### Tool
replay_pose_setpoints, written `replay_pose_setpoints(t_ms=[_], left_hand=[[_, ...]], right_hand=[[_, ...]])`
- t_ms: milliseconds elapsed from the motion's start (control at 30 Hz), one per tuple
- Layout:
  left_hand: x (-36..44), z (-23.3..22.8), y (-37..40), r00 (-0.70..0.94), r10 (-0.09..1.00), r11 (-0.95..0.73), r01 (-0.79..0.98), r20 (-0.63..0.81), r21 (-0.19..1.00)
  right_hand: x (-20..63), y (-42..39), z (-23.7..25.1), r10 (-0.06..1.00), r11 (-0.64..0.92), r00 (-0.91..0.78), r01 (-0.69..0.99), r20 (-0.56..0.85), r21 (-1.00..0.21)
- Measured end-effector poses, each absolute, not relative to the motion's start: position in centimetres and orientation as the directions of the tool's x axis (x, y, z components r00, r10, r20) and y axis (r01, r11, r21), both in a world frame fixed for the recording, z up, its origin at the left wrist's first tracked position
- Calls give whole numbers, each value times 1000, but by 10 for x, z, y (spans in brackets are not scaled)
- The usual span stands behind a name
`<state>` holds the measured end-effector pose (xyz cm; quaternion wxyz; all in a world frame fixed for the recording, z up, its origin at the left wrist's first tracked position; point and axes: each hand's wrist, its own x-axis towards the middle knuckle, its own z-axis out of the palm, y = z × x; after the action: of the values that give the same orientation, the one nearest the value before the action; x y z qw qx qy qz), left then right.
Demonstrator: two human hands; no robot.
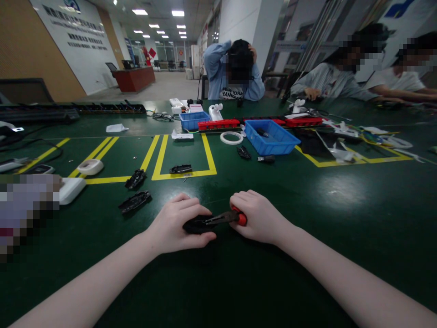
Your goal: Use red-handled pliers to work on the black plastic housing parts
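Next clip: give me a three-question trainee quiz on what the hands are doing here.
1. True or false: the right hand grips red-handled pliers.
2. What does the left hand press against the green table?
3. Which lies nearer the hands: A) the large blue bin, B) the black part inside the yellow rectangle?

Key: 1 true; 2 a black plastic part; 3 B.

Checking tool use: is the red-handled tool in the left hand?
No, the right hand grips the red-handled tool; the left hand holds a black part.
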<state>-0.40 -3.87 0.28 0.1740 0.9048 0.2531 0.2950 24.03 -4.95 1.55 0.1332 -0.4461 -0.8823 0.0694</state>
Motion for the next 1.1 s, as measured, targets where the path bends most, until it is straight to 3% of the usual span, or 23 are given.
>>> replay_pose_setpoints(t_ms=[1100], left_hand=[[-6,5,-36,759,585,-738,351,287,576]], right_hand=[[239,-51,16,805,594,-571,772,164,-226]])
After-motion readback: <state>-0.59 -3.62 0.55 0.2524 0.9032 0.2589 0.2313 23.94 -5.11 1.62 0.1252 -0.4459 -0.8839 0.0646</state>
